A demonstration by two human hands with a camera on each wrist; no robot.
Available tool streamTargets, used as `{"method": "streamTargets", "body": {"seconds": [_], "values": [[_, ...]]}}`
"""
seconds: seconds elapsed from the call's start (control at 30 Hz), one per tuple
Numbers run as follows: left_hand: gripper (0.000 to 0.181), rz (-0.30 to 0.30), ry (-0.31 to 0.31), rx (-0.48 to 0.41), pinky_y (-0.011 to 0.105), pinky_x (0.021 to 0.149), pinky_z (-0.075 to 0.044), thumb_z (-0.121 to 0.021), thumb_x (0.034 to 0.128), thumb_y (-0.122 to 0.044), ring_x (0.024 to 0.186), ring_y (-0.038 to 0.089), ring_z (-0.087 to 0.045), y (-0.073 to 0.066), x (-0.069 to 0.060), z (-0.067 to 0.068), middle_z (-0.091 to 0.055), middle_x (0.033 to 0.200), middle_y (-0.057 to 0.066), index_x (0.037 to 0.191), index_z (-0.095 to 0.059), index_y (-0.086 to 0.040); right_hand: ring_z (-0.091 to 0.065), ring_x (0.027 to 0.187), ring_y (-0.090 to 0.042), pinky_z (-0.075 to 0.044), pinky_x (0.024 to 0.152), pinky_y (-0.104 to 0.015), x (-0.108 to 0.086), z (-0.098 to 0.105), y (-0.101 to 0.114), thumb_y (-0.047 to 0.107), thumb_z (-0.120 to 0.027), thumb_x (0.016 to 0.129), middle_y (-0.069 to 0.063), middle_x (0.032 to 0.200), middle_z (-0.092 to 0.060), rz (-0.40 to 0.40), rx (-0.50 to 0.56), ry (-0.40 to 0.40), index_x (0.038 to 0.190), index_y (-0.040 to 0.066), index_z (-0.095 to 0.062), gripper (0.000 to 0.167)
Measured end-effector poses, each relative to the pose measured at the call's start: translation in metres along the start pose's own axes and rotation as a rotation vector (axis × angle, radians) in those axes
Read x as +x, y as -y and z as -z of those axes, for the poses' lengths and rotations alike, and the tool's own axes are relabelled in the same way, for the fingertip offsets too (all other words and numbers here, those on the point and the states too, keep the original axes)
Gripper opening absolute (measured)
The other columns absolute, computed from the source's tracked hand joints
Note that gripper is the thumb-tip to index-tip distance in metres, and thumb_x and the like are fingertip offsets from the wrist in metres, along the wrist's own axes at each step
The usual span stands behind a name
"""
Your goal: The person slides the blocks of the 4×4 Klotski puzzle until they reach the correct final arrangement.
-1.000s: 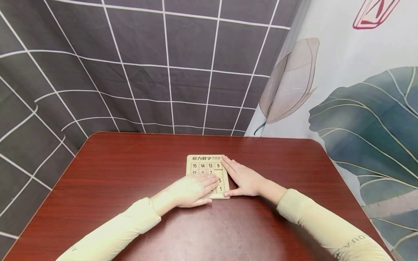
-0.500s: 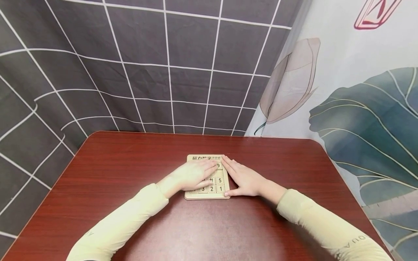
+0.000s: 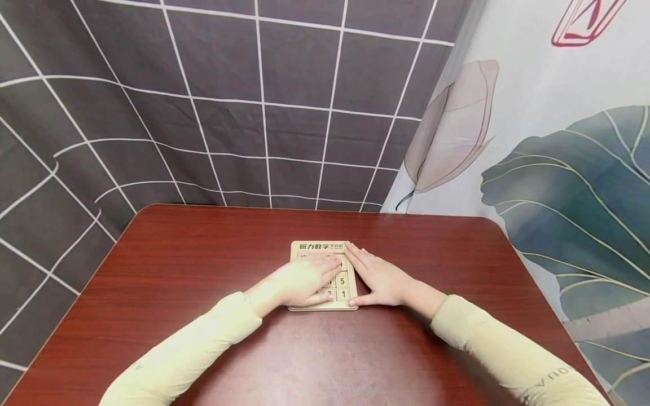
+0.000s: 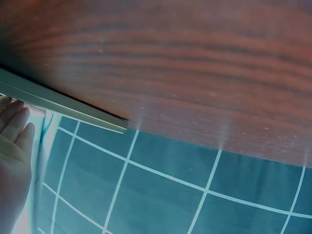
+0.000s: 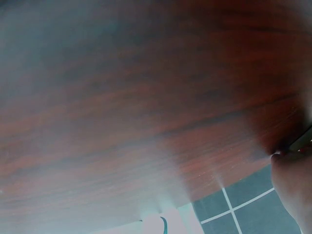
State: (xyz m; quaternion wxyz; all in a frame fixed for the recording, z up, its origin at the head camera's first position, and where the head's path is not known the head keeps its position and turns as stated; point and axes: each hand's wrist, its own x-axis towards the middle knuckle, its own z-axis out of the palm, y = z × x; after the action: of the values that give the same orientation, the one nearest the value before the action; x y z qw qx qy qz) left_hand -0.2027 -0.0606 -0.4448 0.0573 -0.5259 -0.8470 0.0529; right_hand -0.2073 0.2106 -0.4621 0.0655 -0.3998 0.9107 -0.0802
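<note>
A flat wooden number sliding puzzle lies on the table, with Chinese lettering along its far edge. My left hand rests over the tiles, fingers extended, and hides most of them. Its fingertips touch the 9 tile in the right column. Below that, the 5 tile and the 1 tile show uncovered. My right hand lies against the puzzle's right side, fingers straight at the far corner and thumb on the near corner. In the left wrist view, the board's edge appears beside the left fingers.
The reddish-brown wooden table has rounded far corners. A dark grey curtain with a white grid hangs behind it. To the right hangs a pale curtain with leaf patterns.
My left hand moved from the lower tiles to the far rows, then slightly back toward me. The 9 tile has shifted nearer along the right column. My right hand has stayed put.
</note>
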Motion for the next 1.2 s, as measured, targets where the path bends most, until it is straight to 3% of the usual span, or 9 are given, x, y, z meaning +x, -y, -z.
{"method": "streamTargets", "body": {"seconds": [0.2,0.33,0.83,1.0,1.2], "values": [[0.066,-0.036,-0.021,0.027,0.037,0.128,-0.042,-0.053,0.1067,-0.051,0.150,0.025,-0.053,-0.007,-0.006,0.001,-0.056,0.159,0.013,0.153,-0.056,-0.004,-0.027,0.162,-0.041,-0.033,0.131,-0.055,-0.001,0.002,0.001,0.066,-0.068,0.092,-0.024,0.177,-0.014,0.010,0.000,-0.011,0.167,-0.006,-0.019,0.115],[0.064,-0.028,-0.018,0.020,0.036,0.129,-0.040,-0.051,0.1078,-0.049,0.150,0.024,-0.053,-0.007,-0.006,0.000,-0.055,0.160,0.011,0.154,-0.055,-0.005,-0.027,0.162,-0.041,-0.033,0.131,-0.054,-0.001,0.002,0.000,0.067,-0.067,0.093,-0.025,0.177,-0.015,0.017,-0.002,-0.015,0.167,-0.006,-0.019,0.115],[0.063,0.067,-0.007,-0.042,0.040,0.130,-0.039,-0.053,0.1086,-0.047,0.151,0.026,-0.051,0.020,-0.018,-0.006,-0.055,0.161,0.013,0.154,-0.055,-0.003,-0.027,0.163,-0.039,-0.032,0.132,-0.053,-0.002,-0.002,-0.002,0.069,-0.068,0.092,-0.023,0.177,-0.013,0.001,-0.013,-0.007,0.167,-0.005,-0.018,0.117],[0.062,0.067,-0.006,-0.031,0.041,0.129,-0.040,-0.052,0.1089,-0.047,0.150,0.027,-0.053,0.021,-0.019,-0.005,-0.056,0.159,0.014,0.152,-0.057,-0.003,-0.027,0.162,-0.040,-0.032,0.131,-0.054,-0.002,0.000,0.000,0.067,-0.069,0.092,-0.025,0.177,-0.015,0.016,-0.002,-0.017,0.166,-0.007,-0.019,0.116],[0.063,0.057,-0.006,-0.031,0.041,0.129,-0.040,-0.051,0.1092,-0.048,0.150,0.027,-0.052,0.018,-0.012,0.001,-0.055,0.160,0.014,0.153,-0.055,-0.002,-0.026,0.163,-0.039,-0.031,0.132,-0.053,0.000,0.000,0.000,0.065,-0.070,0.092,-0.024,0.177,-0.015,0.012,-0.002,-0.010,0.166,-0.006,-0.019,0.115]]}}
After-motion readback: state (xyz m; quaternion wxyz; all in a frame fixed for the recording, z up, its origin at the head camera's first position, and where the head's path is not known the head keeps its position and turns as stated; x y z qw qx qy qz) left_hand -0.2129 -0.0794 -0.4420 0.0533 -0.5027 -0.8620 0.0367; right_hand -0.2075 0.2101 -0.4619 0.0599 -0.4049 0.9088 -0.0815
